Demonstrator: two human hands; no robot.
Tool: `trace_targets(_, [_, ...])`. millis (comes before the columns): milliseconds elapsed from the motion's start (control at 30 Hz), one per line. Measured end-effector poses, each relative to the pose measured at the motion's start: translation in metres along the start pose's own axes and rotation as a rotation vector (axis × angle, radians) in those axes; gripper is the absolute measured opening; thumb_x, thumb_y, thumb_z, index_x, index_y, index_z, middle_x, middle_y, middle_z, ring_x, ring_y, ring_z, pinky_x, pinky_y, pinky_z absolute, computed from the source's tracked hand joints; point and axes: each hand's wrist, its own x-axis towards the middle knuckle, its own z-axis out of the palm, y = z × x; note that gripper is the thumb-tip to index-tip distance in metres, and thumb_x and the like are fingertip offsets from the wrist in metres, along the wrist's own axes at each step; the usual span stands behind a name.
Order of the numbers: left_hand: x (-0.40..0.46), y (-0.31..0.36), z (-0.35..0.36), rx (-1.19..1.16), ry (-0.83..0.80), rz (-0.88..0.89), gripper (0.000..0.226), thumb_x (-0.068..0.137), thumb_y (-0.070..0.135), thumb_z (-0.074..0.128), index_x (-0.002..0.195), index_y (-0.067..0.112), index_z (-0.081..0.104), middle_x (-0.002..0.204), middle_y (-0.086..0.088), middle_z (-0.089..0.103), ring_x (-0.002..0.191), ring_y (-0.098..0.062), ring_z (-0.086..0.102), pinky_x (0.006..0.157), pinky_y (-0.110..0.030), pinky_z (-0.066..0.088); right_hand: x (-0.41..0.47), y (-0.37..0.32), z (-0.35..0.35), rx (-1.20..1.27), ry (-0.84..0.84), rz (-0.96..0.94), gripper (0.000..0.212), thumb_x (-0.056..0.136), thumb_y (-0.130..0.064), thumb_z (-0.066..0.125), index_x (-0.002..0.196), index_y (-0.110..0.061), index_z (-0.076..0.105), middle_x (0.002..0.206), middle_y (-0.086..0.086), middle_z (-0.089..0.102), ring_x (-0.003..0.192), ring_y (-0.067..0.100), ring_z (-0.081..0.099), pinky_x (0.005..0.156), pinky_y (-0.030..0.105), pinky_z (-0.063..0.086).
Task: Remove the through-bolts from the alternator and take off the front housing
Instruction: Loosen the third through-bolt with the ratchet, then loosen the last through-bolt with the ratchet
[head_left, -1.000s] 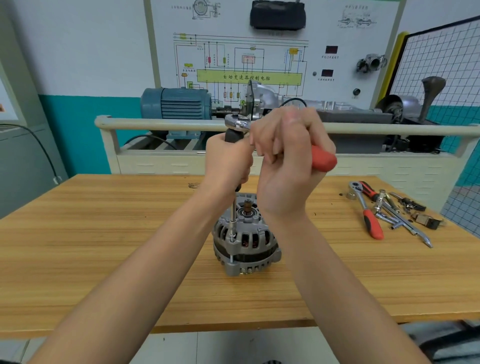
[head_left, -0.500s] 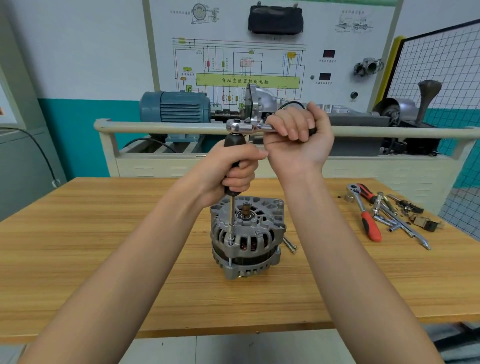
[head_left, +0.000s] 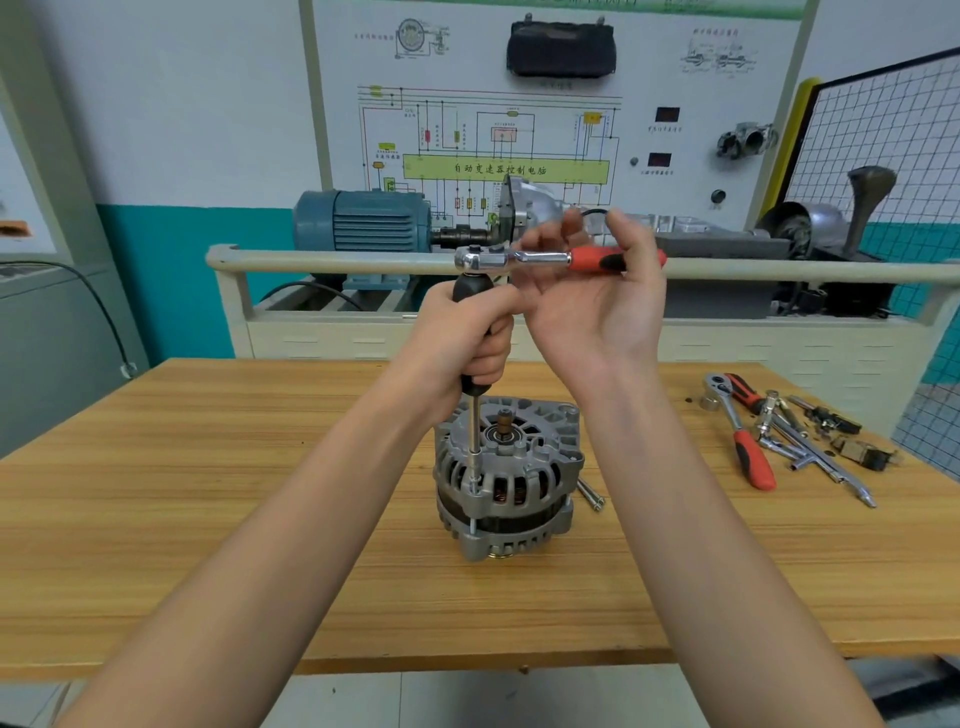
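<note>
A grey alternator (head_left: 506, 480) stands upright on the wooden table (head_left: 208, 493), shaft end up. A black-handled socket driver (head_left: 474, 426) stands vertically on a through-bolt at the alternator's front left. My left hand (head_left: 467, 338) grips the driver's black handle. A ratchet (head_left: 561, 258) with a red and black handle sits horizontally on top of the driver. My right hand (head_left: 597, 291) holds the ratchet handle loosely, palm toward me, fingers curled behind it. Two loose bolts (head_left: 591, 493) lie on the table just right of the alternator.
A second red-handled ratchet (head_left: 743, 436) and several metal extensions and sockets (head_left: 810, 441) lie at the table's right. Behind the table runs a beige rail (head_left: 337, 261) in front of a blue motor (head_left: 363, 221) and a training board (head_left: 519, 104).
My right hand has swung the ratchet handle to the right and loosened its grip, so the red handle shows. My left hand stays on the driver.
</note>
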Motion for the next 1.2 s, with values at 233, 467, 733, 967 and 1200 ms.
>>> trace_targets(233, [0.006,0.021,0.001,-0.013,-0.003,0.086,0.043,0.091,0.006,0.052,0.055,0.016,0.030,0.037,0.005,0.023,0.031,-0.009,0.015,0.038,-0.017,0.015,-0.005,0.006,-0.007,-0.213,-0.073,0.070,0.027,0.082,-0.024,0.053,0.100,-0.004,0.058,0.094,0.009,0.059,0.087,0.018,0.057,0.084,0.026,0.044])
trace_targets(467, [0.010,0.030,0.000,-0.048,0.012,0.113,0.046,0.091,0.006,0.053,0.051,0.016,0.033,0.036,0.005,0.023,0.032,-0.010,0.014,0.037,-0.018,0.014,-0.006,0.011,-0.016,-0.460,-0.179,0.109,0.025,0.086,-0.022,0.047,0.091,-0.012,0.069,0.087,0.002,0.065,0.084,0.013,0.058,0.079,0.026,0.047])
trace_targets(733, [0.021,0.058,-0.026,-0.210,0.078,0.142,0.052,0.092,0.012,0.051,0.044,0.023,0.033,0.036,0.009,0.021,0.031,-0.007,0.014,0.033,-0.018,0.016,-0.023,0.024,-0.044,-1.226,-0.212,0.344,0.018,0.091,-0.017,0.061,0.109,-0.019,0.064,0.105,-0.002,0.072,0.099,0.009,0.067,0.093,0.027,0.051])
trace_targets(967, [0.023,0.046,-0.058,-0.597,0.274,0.080,0.049,0.092,0.014,0.049,0.048,0.023,0.031,0.037,0.010,0.021,0.032,-0.005,0.014,0.034,-0.018,0.015,-0.038,0.034,-0.055,-1.248,-0.257,0.318,0.017,0.097,-0.012,0.053,0.099,-0.008,0.069,0.062,-0.007,0.058,0.059,0.006,0.054,0.059,0.016,0.045])
trace_targets(1200, [0.020,0.005,-0.078,-0.919,0.372,0.051,0.044,0.091,0.016,0.050,0.051,0.022,0.033,0.039,0.008,0.023,0.033,-0.006,0.018,0.038,-0.018,0.018,-0.042,0.034,-0.065,-1.206,0.030,0.102,0.012,0.089,-0.013,0.065,0.082,-0.018,0.073,0.054,-0.005,0.060,0.041,0.000,0.044,0.043,0.010,0.034])
